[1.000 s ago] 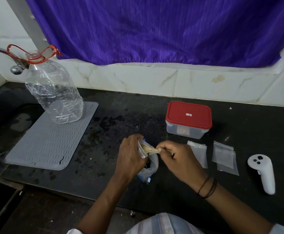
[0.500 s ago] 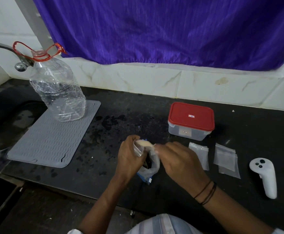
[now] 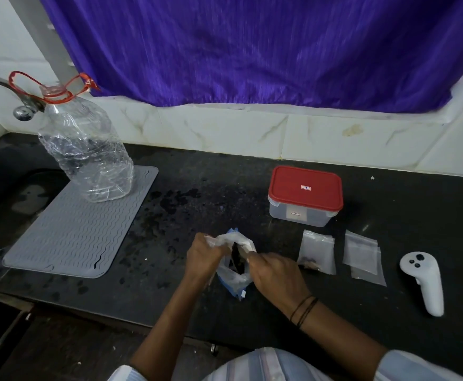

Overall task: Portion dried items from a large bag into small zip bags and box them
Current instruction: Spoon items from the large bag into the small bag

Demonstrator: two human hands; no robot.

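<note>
Both hands on the large bag (image 3: pixel 234 266) now: left hand (image 3: pixel 201 257) pinches the crumpled rim on its side, right hand (image 3: pixel 275 273) curls its fingers over the opposite lip, holding the mouth apart. Dark dried pieces show inside. The bag stands roughly upright on the black worktop (image 3: pixel 376 320), mouth up between the two grips. Just to the right lies a small zip bag (image 3: pixel 318 251) with a few dark bits in it, flat, nearer the right hand, so that hand looks best placed to carry the portion across. Beyond it, more empty zip bags (image 3: pixel 362 255) and the red-lidded box (image 3: pixel 306 195), lid on.
</note>
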